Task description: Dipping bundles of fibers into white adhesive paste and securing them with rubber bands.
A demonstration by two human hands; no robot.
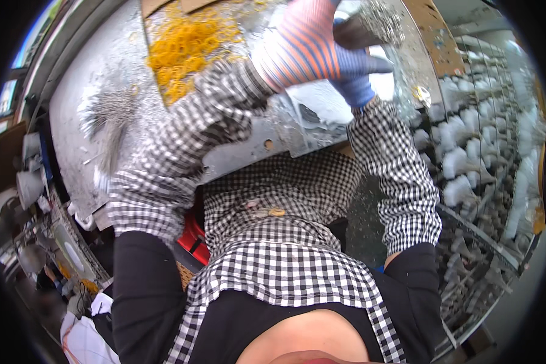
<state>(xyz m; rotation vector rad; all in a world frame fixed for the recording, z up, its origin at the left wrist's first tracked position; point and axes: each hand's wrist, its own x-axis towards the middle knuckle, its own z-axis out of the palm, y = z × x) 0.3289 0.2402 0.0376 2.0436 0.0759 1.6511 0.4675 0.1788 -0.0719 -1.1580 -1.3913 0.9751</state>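
Note:
My left hand (pixel 300 51), in an orange and blue striped knitted glove, reaches over the far part of the table. Against its palm side lies a bundle of thin grey strands (pixel 379 23), with a dark brown lower part and flared tips; the left hand appears to grip that dark end. My right hand (pixel 353 90), in a similar bluish glove, meets the left from the right side. Its fingers are overlapped by the left glove, so their hold is unclear. Under both hands is a shiny white plastic sheet (pixel 321 100).
Yellow rubber bands (pixel 188 48) are heaped left of my hands. Another bundle of grey strands (pixel 110 121) lies on the metal table (pixel 70 130). Wire racks (pixel 467 145) with many pale flared bundles stand to the right. One yellow band (pixel 276 212) rests on my checked apron.

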